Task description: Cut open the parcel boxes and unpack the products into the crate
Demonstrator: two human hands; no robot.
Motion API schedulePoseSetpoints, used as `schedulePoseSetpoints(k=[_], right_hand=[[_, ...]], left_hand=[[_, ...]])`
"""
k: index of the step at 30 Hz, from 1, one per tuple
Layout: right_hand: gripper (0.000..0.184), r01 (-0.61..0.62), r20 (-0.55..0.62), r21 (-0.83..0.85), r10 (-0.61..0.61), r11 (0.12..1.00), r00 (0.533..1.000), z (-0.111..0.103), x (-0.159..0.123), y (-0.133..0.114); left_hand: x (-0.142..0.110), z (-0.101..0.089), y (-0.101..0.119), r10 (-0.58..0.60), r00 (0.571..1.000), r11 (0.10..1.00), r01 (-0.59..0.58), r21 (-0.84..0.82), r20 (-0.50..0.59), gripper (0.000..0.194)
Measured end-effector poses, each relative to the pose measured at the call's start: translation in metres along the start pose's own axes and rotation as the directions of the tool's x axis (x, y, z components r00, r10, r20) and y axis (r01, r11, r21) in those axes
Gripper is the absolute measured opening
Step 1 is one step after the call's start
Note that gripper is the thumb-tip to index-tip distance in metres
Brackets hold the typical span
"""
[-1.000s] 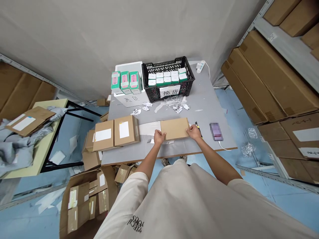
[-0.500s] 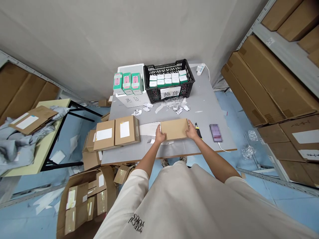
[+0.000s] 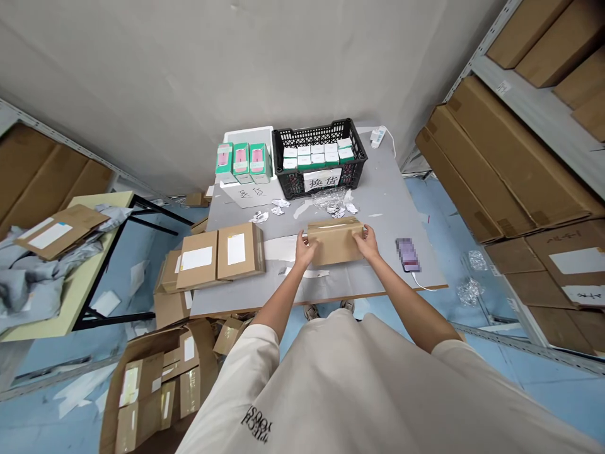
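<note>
A brown cardboard box is held between my two hands near the front of the grey table. Clear tape runs along its narrow side, which now faces up. My left hand grips the box's left end, thumb on the near face. At the right end, my right hand is closed on it the same way. Left of my hands lie two cardboard boxes with white labels, a nearer-left box and its neighbour. A phone on a white cable lies to the right.
Behind stand a black crate of small white-and-green boxes and a white foam box with pink-and-green packages. Crumpled paper lies before them. A large carton of boxes stands at lower left; shelves of cartons line the right.
My hands have tipped the box, so its taped narrow side has come up where the plain broad face was. The black-and-yellow cutter seen by my right hand is now out of sight.
</note>
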State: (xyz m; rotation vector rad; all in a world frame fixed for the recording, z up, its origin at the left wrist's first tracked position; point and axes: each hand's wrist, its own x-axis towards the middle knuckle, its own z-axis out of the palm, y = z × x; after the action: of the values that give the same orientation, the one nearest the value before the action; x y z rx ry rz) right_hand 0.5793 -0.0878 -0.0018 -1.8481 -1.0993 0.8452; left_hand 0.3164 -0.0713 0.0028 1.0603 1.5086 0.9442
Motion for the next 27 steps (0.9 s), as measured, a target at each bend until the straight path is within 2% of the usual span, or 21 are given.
schedulePoseSetpoints(k=[3,5,8,12,18,23,27], right_hand=[[0.074,-0.083,-0.024,0.066,0.084,0.994,0.996,-0.004,0.002,-0.001],[0.067,-0.099,-0.037,0.041,0.101,0.994,0.994,-0.007,-0.001,0.004],[0.058,-0.199,-0.009,-0.125,0.2,0.972,0.98,-0.013,-0.007,0.017],[0.054,-0.271,0.065,-0.277,0.299,0.922,0.952,-0.02,-0.01,0.033],[0.038,-0.257,0.016,-0.251,0.269,0.933,0.963,-0.01,0.002,0.028],[0.036,-0.273,0.01,-0.235,0.283,0.933,0.959,-0.006,0.007,0.028],[0.034,-0.259,0.004,-0.214,0.265,0.942,0.964,-0.008,0.003,0.031]], left_hand=[[0.0,0.002,0.0,-0.004,0.999,0.996,0.008,0.088,-0.044,0.074],[-0.003,0.002,-0.007,-0.031,0.997,0.985,0.042,0.17,-0.07,0.064],[-0.011,0.002,-0.02,-0.064,0.994,0.955,0.087,0.282,-0.088,0.05],[-0.018,0.001,-0.033,-0.004,0.997,0.936,0.032,0.35,-0.081,0.04],[-0.018,0.003,-0.029,0.045,0.994,0.925,-0.005,0.381,-0.097,0.037],[-0.02,0.001,-0.028,0.076,0.992,0.918,-0.031,0.396,-0.099,0.036],[-0.021,-0.001,-0.026,0.042,0.995,0.91,-0.001,0.414,-0.091,0.038]])
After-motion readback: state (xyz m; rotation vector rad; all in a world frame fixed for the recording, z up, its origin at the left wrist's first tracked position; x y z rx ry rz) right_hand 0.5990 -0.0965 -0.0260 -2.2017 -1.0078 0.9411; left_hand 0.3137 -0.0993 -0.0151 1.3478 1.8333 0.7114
